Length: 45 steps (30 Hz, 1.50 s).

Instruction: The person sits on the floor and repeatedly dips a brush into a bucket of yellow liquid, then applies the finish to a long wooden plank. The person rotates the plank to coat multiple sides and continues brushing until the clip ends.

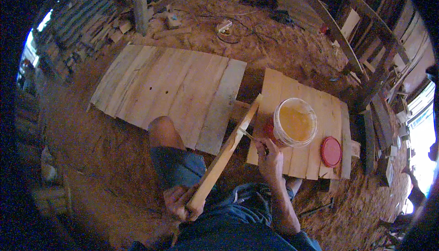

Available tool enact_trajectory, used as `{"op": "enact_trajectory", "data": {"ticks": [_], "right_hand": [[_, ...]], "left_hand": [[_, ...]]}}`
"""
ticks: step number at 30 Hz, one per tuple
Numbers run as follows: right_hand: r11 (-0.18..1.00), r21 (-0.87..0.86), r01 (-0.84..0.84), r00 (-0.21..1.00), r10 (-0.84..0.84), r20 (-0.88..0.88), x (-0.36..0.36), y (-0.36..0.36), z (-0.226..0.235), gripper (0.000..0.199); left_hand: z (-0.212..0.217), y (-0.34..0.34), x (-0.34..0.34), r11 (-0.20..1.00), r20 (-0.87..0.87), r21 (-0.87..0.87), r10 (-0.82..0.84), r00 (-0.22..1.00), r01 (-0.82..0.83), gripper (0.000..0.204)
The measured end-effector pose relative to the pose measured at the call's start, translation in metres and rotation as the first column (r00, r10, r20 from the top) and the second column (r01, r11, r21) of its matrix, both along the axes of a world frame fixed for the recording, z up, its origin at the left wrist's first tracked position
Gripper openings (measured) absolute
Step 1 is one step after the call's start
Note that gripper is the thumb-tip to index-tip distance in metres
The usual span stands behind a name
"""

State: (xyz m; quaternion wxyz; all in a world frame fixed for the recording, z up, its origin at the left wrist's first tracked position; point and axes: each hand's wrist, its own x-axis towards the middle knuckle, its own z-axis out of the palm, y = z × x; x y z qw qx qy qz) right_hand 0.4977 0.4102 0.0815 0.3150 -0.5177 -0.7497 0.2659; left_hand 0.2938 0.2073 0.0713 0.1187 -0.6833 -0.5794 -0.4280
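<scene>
Your left hand (184, 202) gripped the low end of a tilted wooden strip (222, 160) in front of you. Your right hand's (270, 157) fingers pinched a thin stick (248, 135) against it, near a tub (278, 135).

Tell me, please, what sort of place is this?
Probably a simple woodworking shed: plank panels lie above what looks like an earth floor, the left hand holds a wood strip, and a ridged wall stands at the left.
</scene>
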Motion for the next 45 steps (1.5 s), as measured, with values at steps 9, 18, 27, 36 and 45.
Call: {"op": "enact_trajectory", "data": {"ticks": [9,18,27,36,45], "right_hand": [[0.984,-0.122,-0.127,0.988,0.114,-0.105,0.012,-0.077,-0.003,0.010],[0.994,-0.093,-0.060,0.997,0.054,-0.061,0.002,-0.070,0.031,0.009],[0.938,-0.164,-0.304,0.950,0.286,-0.123,0.011,-0.103,0.048,0.011],[0.916,0.074,-0.394,0.888,0.400,-0.225,0.003,-0.125,0.065,0.008],[0.896,-0.081,-0.437,0.892,0.420,-0.169,0.008,-0.133,0.072,0.009]], "left_hand": [[0.011,-0.011,0.002,0.970,0.128,-0.240,0.010,0.992,0.022,0.047],[0.007,-0.015,0.003,0.966,0.086,-0.256,-0.018,0.996,0.040,0.055],[0.019,-0.013,0.005,0.952,0.101,-0.304,-0.008,0.995,0.039,0.057],[0.017,-0.010,0.006,0.964,0.073,-0.265,0.016,0.997,0.004,0.054],[0.018,-0.010,0.003,0.969,0.073,-0.244,-0.017,0.997,0.034,0.049]]}}
